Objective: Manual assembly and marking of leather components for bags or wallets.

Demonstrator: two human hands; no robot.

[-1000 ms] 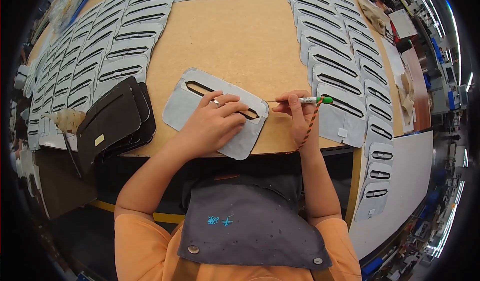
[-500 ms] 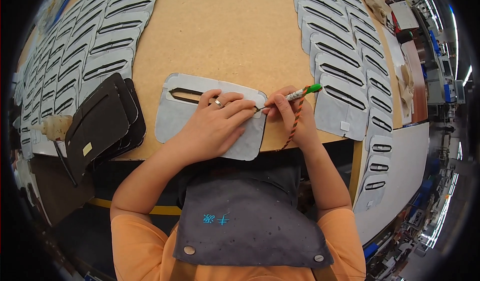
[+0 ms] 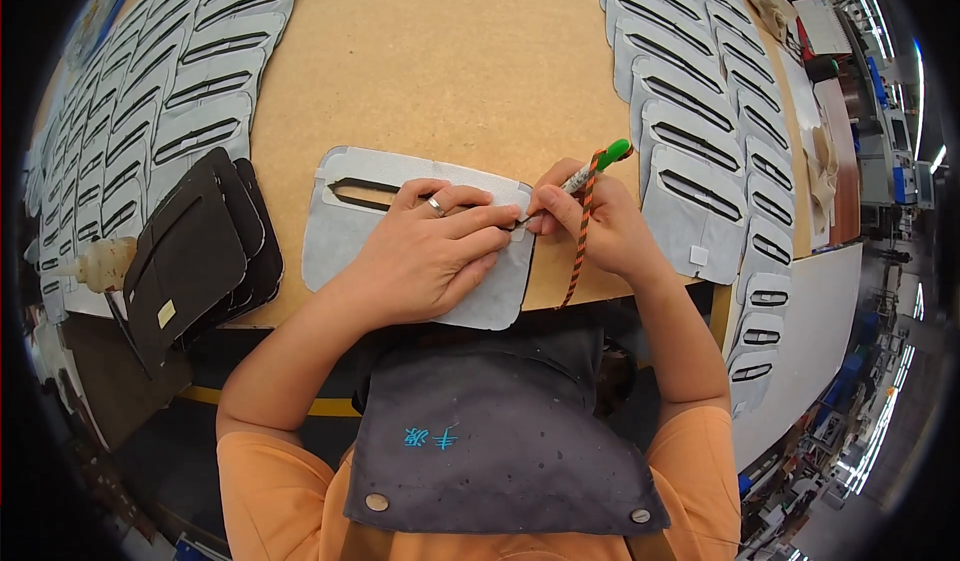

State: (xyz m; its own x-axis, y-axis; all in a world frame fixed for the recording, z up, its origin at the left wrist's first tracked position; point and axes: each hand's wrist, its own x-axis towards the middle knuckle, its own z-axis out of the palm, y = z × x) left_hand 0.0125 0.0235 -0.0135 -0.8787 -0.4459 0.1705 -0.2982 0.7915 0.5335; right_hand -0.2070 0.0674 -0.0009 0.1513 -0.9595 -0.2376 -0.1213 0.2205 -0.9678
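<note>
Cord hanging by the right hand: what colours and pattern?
Orange-red and dark diagonal stripes; the cord shows best in the head view.

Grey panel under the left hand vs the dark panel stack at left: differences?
Colour: the grey panel is pale; the dark panel stack is blackish-brown.
Count: the grey panel is single; the stack is several overlapping pieces.
Pose: the grey panel lies under the left hand; the stack juts past the table's front edge, untouched.
Shared: rounded corners.
</note>
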